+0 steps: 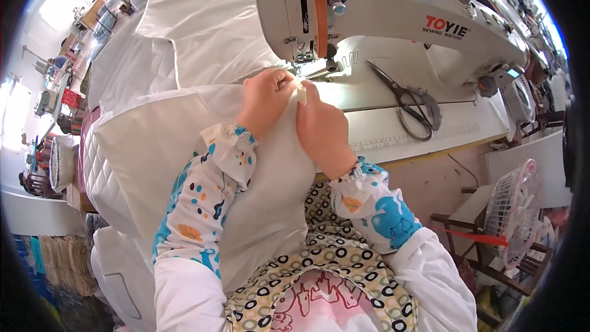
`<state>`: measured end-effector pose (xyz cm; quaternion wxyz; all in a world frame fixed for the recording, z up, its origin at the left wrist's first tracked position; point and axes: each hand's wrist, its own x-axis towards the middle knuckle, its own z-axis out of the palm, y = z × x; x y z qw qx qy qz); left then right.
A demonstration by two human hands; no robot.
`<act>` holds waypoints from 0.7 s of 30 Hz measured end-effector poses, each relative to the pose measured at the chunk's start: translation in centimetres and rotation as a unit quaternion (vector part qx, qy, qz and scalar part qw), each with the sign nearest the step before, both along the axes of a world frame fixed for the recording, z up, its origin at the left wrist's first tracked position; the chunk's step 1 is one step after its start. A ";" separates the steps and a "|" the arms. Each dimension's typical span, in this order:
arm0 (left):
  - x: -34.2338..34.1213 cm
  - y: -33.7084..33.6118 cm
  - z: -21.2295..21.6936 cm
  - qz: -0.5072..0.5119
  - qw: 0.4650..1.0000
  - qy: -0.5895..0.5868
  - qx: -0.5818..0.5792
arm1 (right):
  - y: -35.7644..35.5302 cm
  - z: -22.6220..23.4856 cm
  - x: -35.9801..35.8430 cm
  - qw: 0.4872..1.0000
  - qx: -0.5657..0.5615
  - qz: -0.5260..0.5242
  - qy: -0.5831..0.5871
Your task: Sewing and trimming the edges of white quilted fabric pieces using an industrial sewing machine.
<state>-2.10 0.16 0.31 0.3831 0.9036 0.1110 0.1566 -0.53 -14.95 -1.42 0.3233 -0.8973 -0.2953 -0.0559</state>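
Note:
Both of my hands meet at the edge of a white fabric piece [264,166], just in front of the needle area of a sewing machine [393,21]. My left hand [268,99] pinches the fabric edge with thumb and fingertips. Close beside it, my right hand [322,128] has its fingers closed on a small cream strip [302,94] at that edge. The white fabric spreads left from my hands and hangs down over my lap. Exactly how the strip meets the fabric is hidden by my fingers.
Black scissors [402,101] lie on the machine bed right of my hands, beside a grey cloth scrap [428,109]. A ruler scale [384,141] runs along the table's front. Quilted white fabric [129,80] is heaped at the left. A white basket [511,212] stands at the lower right.

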 end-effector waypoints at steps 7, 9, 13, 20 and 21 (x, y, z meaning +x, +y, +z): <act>1.5 -0.2 -0.2 0.094 0.993 0.023 0.071 | 0.9 0.0 0.6 0.982 -0.145 0.024 -0.115; 1.8 0.5 0.0 0.092 0.993 0.052 0.059 | 1.1 0.2 0.5 0.982 -0.155 0.029 -0.109; 2.3 1.2 0.2 0.080 0.989 0.118 0.041 | 1.3 0.3 0.4 0.977 -0.188 0.024 -0.095; 3.1 1.2 1.1 0.077 0.978 0.191 -0.030 | 1.3 1.3 1.3 0.982 -0.167 0.046 -0.072; 3.1 1.3 0.9 0.090 0.978 0.186 -0.023 | 1.3 1.4 1.2 0.985 -0.159 0.043 -0.059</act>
